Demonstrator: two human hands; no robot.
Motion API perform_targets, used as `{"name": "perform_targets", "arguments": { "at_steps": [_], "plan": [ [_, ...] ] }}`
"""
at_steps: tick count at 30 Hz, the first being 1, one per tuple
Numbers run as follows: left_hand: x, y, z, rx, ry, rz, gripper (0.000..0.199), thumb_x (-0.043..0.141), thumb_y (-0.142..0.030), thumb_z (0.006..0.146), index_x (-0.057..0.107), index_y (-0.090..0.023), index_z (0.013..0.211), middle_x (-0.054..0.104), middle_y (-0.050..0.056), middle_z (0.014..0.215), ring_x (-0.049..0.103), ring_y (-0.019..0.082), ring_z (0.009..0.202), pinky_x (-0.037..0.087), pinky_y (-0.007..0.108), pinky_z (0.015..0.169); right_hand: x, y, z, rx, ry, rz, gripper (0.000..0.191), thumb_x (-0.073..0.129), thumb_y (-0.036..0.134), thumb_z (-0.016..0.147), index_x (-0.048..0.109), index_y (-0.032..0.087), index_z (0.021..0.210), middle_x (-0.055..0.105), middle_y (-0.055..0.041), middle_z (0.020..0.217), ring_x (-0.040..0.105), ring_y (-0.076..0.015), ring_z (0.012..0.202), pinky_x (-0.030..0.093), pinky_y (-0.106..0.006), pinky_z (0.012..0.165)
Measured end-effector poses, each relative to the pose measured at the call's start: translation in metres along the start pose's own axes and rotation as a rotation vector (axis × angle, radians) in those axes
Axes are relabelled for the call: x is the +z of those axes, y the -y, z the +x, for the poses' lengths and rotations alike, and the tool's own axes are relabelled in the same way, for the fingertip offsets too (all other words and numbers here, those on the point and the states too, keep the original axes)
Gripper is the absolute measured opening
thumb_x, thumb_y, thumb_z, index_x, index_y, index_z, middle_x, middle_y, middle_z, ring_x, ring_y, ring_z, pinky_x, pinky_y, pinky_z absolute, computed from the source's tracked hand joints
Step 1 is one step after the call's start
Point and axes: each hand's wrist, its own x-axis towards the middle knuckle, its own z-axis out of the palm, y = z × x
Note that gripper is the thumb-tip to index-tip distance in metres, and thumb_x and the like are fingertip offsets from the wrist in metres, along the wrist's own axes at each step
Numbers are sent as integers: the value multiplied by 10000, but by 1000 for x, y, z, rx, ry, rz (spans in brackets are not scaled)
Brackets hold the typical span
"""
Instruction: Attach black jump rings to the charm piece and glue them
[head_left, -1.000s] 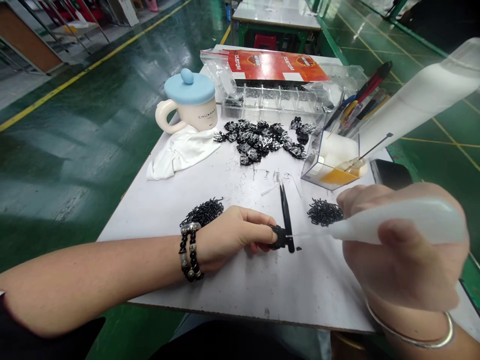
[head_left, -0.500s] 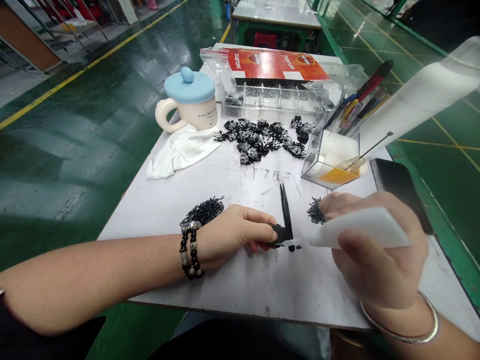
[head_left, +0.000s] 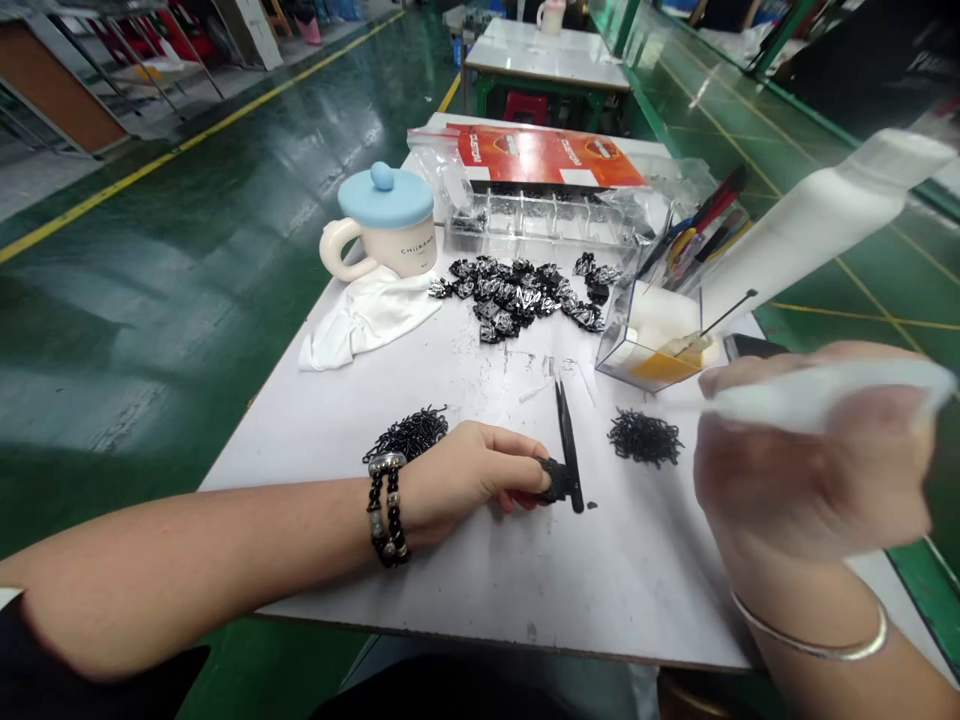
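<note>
My left hand (head_left: 476,468) rests on the white tabletop, its thumb and fingers pinching a small black plastic part (head_left: 555,482). Black tweezers (head_left: 568,440) lie right beside that part, with a tiny black bit (head_left: 592,505) near their end. Raised at the right, my blurred right hand (head_left: 810,500) is closed around a white translucent squeeze bottle (head_left: 795,397) whose thin tip points left. A pile of small black hook-like pieces (head_left: 409,432) lies beyond my left wrist. A second such pile (head_left: 645,437) is between the tweezers and my right hand.
Farther back lie a heap of black-and-silver parts (head_left: 517,290), a white cloth (head_left: 367,315) and a lidded mug (head_left: 397,245). A clear divided tray (head_left: 540,225) stands behind. At right are a clear tool box (head_left: 645,350) and a tall white bottle (head_left: 817,225).
My right hand has moved right and up with the squeeze bottle, away from the black part, uncovering the right pile. My left hand keeps its pinch; the view has shifted slightly.
</note>
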Motion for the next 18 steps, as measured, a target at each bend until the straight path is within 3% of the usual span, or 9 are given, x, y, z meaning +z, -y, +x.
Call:
{"name": "perform_targets", "arguments": {
  "at_steps": [2,4,6,9,11,14,16,18],
  "plan": [
    [0,1,0,1,0,7,60,618,-137,627,654,-106,664,593,14,598,507,95,587,337,205,528,4,-10,4,40,87,-100,63,527,281,841,495,226,845,418,21,677,466,-113,534,395,-276,494],
    [0,2,-1,14,-6,14,71,619,-141,623,652,-111,678,602,18,614,516,101,593,337,209,526,13,-19,7,129,294,-212,134,579,224,795,446,221,776,396,31,685,442,-100,564,384,-258,521],
    [0,3,-1,30,-5,24,74,614,-141,621,648,-117,682,601,14,618,514,103,591,336,211,526,28,-29,7,179,493,-313,214,628,176,731,417,207,726,414,38,653,439,-102,584,375,-257,550],
    [-1,4,-2,50,4,48,52,605,-139,626,641,-121,659,588,10,593,502,104,583,336,217,532,60,-43,4,177,667,-403,250,620,146,694,403,207,801,502,24,713,509,-123,666,406,-265,612],
    [-1,4,-2,62,5,62,55,608,-149,632,642,-123,667,591,12,598,495,107,585,336,221,537,82,-55,0,162,746,-439,286,595,147,697,389,206,885,563,-5,795,557,-150,737,427,-273,634],
    [0,4,-3,72,12,79,66,614,-161,634,647,-126,680,590,10,610,488,109,591,331,223,541,102,-67,-7,106,838,-495,316,563,137,707,393,193,968,603,-22,797,559,-153,663,421,-272,576],
    [0,4,-4,77,20,87,62,613,-161,634,649,-126,669,579,5,600,481,110,593,326,224,543,100,-66,-6,31,856,-536,363,599,145,691,417,183,1003,617,-43,849,558,-163,684,438,-297,607],
    [1,4,-4,82,27,89,56,609,-163,638,647,-126,657,568,2,590,471,109,592,321,225,546,84,-54,3,-68,809,-587,392,642,162,679,450,180,1021,608,-74,951,559,-193,802,450,-346,713]
  ]
}}
